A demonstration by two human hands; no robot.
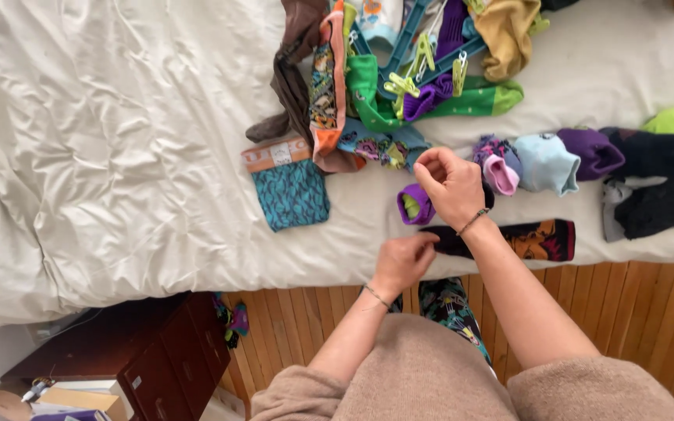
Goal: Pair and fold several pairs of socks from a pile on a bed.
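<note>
Below, a cream-sheeted bed (118, 156) is seen above wooden flooring (649, 304). One dark patterned sock (536, 238) at its edge is pinched by left fingers (419, 248); right fingers (429, 165) are curled, seemingly empty, beside one purple rolled pair (415, 204).

A home bedroom, it seems: a rumpled cream bedsheet (118, 140), wooden floorboards (633, 312) and a dark wooden drawer unit (173, 351).

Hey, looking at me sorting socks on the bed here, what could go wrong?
The dark patterned sock under your hands lies at the mattress edge, so it may slip onto the wooden floor. Your right hand works just above the purple rolled sock, and a nudge might knock it loose from the row. The clothes-peg hanger sits tangled in the unsorted pile and could snag socks pulled from it.
</note>
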